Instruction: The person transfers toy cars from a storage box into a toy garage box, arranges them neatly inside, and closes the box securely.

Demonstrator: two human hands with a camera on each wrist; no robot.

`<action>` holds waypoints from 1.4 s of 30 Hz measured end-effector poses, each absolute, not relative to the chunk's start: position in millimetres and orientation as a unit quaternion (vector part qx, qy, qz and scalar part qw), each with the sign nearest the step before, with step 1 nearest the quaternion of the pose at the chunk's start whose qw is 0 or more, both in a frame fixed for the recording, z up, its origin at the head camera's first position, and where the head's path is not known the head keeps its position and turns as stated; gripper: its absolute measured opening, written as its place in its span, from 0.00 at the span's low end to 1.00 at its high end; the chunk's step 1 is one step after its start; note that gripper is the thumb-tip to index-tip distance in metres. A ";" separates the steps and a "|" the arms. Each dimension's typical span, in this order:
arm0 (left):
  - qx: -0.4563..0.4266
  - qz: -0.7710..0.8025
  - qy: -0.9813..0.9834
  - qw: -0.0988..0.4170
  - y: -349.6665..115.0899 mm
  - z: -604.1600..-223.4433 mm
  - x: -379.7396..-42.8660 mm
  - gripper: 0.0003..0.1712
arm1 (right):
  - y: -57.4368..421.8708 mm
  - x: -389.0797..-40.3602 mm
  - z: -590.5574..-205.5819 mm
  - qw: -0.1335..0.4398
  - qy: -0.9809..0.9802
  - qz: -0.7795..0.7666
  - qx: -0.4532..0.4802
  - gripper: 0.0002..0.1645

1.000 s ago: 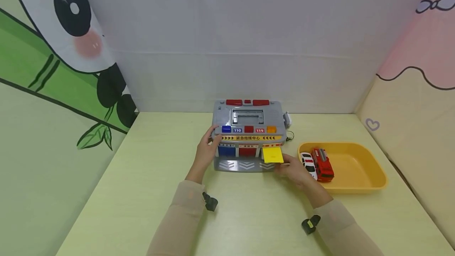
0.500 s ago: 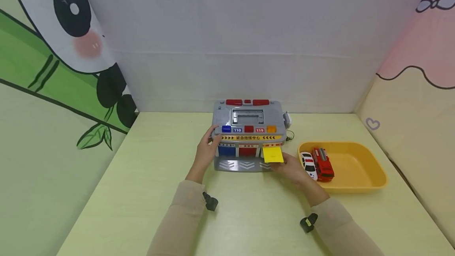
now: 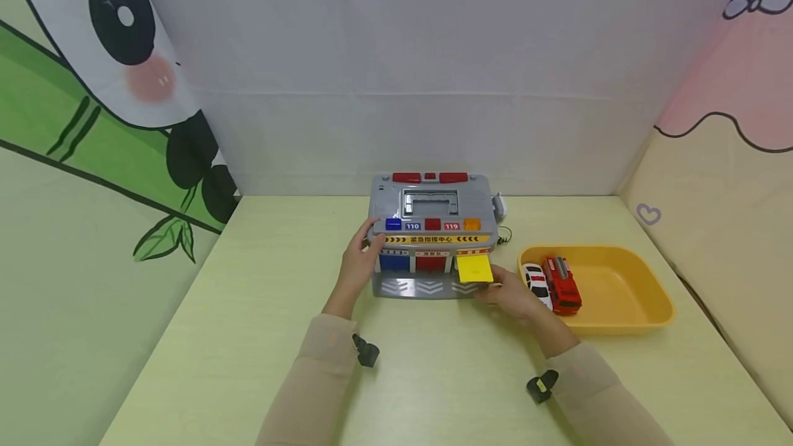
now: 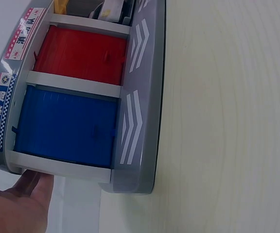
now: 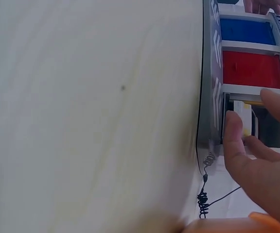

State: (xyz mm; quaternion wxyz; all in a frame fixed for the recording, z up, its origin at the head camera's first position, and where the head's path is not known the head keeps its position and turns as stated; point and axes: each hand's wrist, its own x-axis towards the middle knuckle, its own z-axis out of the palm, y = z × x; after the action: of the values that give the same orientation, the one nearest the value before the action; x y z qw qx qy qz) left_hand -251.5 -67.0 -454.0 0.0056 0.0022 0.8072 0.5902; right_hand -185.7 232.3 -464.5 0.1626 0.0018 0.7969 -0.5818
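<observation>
The fingers of the right hand (image 3: pixel 513 296) stood apart at the mouth of the rightmost bay, the thumb in front of a small whitish object (image 5: pixel 244 110) inside; we could not tell whether they pinched it. The fingers of the left hand (image 3: pixel 357 268) were bent round the left end of the grey toy station (image 3: pixel 477 202), holding it.

The toy station sat at the middle of the far edge of the bench (image 3: pixel 434 377), its ramp facing us. Its yellow door (image 3: pixel 474 269) was raised over that bay, while the red door (image 4: pixel 81 56) and the blue door (image 4: pixel 67 126) were down. Little had changed over the last second: the left hand and yellow door had stayed put, and the right hand had shifted only slightly. We took that to mean the step at the bay was unfinished, with the station kept steady for it.

Off the station's right side lay a dark coiled cord (image 3: pixel 504 238). Farther out, towards the bench's right edge, stood a yellow tray (image 3: pixel 619 294); at its left end a white toy car (image 3: pixel 536 283) and a red fire engine (image 3: pixel 564 285) lay side by side. Behind the bench's far edge hung a pale cloth (image 3: pixel 403 88).
</observation>
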 end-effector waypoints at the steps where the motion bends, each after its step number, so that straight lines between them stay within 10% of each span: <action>1: 0.002 0.590 0.807 0.006 -67.0 -453.9 -251.7 0.27 | 232.4 -185.4 -463.6 0.164 0.797 -0.581 0.005 0.40; 29: 0.004 0.588 0.809 0.003 -67.8 -454.2 -251.0 0.27 | 235.0 -174.1 -443.6 -0.025 0.869 -0.494 0.022 0.24; 42: 0.005 0.589 0.808 0.001 -67.7 -454.8 -252.2 0.27 | 226.2 -186.1 -432.3 -0.078 0.881 -0.465 -0.019 0.34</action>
State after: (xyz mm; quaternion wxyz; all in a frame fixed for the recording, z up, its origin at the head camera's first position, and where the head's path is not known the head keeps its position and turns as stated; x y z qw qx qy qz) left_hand -252.2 -67.7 -454.8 0.0012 0.0052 0.8084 0.5886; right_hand -186.1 226.2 -432.3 -0.0776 -0.0189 0.8815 -0.4654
